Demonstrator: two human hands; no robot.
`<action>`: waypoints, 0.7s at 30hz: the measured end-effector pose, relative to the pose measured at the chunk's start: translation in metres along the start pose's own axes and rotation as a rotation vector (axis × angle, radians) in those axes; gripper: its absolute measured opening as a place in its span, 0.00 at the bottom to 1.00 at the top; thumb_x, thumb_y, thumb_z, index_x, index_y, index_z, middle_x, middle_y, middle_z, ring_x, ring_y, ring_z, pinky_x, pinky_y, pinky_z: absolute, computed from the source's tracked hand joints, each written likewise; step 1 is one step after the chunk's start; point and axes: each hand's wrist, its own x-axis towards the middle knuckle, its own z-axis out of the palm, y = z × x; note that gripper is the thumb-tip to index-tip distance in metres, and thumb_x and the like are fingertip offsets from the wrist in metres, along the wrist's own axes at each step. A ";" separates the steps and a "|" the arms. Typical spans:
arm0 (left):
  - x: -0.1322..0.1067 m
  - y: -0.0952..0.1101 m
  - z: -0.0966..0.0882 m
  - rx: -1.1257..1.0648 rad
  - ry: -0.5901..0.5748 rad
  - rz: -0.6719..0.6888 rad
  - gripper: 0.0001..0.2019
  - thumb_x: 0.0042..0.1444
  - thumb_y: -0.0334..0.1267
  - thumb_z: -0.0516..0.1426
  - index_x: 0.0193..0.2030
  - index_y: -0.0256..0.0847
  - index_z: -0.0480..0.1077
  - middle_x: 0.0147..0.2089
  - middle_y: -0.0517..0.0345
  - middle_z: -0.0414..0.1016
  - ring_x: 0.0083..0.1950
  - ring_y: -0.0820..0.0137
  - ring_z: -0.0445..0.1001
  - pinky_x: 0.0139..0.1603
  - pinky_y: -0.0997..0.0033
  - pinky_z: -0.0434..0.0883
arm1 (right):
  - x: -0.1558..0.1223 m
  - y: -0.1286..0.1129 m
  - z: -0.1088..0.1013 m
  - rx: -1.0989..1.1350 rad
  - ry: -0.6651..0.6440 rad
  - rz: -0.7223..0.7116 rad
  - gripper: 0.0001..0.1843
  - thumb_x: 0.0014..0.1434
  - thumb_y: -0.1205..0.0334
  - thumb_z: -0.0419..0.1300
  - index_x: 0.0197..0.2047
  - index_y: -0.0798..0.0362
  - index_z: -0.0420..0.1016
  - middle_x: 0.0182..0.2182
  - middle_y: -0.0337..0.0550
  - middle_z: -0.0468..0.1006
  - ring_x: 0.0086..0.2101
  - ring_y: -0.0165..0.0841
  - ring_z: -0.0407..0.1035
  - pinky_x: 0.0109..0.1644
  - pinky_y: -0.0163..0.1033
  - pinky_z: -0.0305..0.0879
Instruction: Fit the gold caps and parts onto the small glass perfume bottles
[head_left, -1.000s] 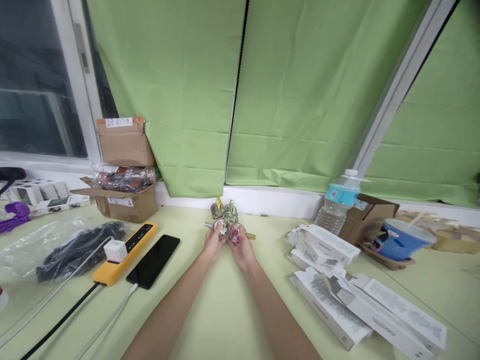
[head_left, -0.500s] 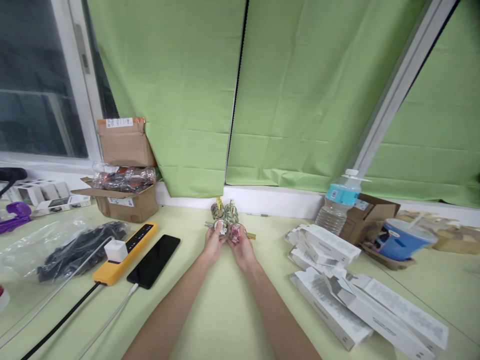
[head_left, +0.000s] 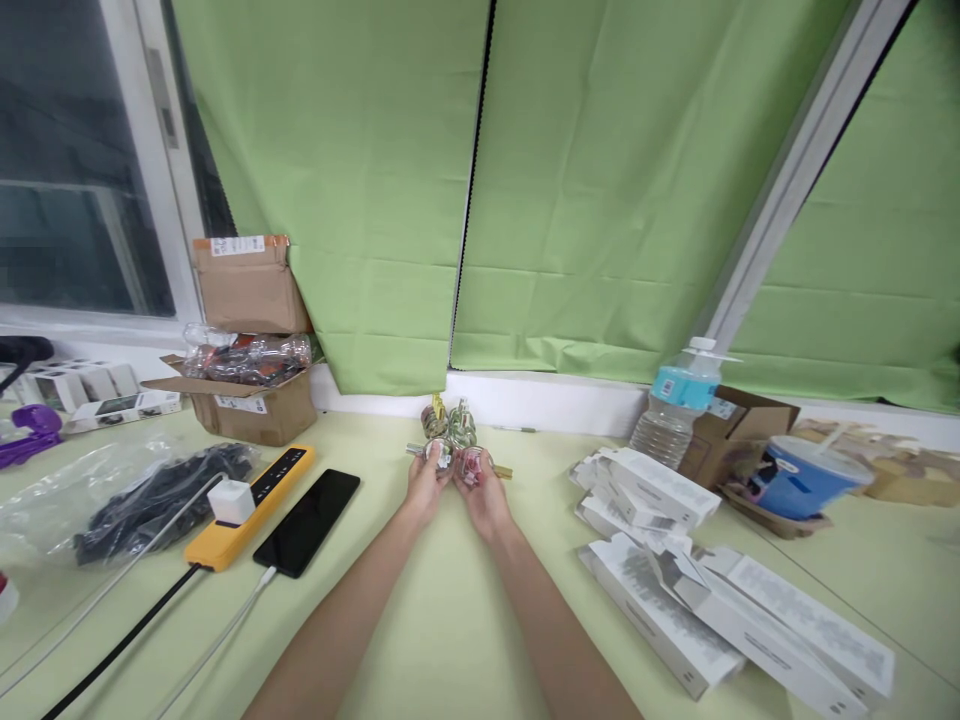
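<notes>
Both arms reach forward to the far middle of the table. My left hand [head_left: 425, 490] is closed around a small round clear-wrapped bundle [head_left: 439, 456] with pale contents and a silvery tail sticking out to the left. Beside it, my right hand [head_left: 486, 498] grips a similar clear-wrapped bundle [head_left: 472, 464], pinkish red inside, with a gold tail pointing right. Right behind them stand a brownish wrapped bundle [head_left: 433, 421] with a yellow top and a green wrapped bundle [head_left: 462, 427]. What exactly is inside the wraps is too small to tell.
To the left lie a black phone [head_left: 307, 522], a yellow power strip [head_left: 251, 510] with cables, a bagged dark item [head_left: 161, 505] and cardboard boxes [head_left: 251, 405]. White cartons [head_left: 660, 610], a water bottle [head_left: 675, 405] and a blue cup [head_left: 806, 478] stand right. Green curtains [head_left: 600, 200] hang behind.
</notes>
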 end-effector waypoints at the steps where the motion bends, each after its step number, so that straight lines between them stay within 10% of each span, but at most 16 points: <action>1: 0.000 0.000 0.000 0.007 -0.006 -0.001 0.18 0.53 0.43 0.66 0.48 0.38 0.71 0.48 0.46 0.79 0.51 0.62 0.78 0.56 0.59 0.74 | 0.000 0.000 0.000 -0.004 0.003 -0.002 0.13 0.59 0.48 0.62 0.39 0.49 0.76 0.42 0.41 0.82 0.43 0.36 0.75 0.48 0.43 0.75; 21: 0.000 -0.002 0.001 0.012 -0.022 -0.004 0.19 0.52 0.44 0.67 0.47 0.38 0.71 0.50 0.46 0.79 0.52 0.61 0.78 0.57 0.58 0.74 | 0.002 0.003 0.000 0.018 0.015 0.014 0.12 0.59 0.48 0.63 0.36 0.49 0.76 0.37 0.39 0.82 0.41 0.33 0.75 0.48 0.41 0.74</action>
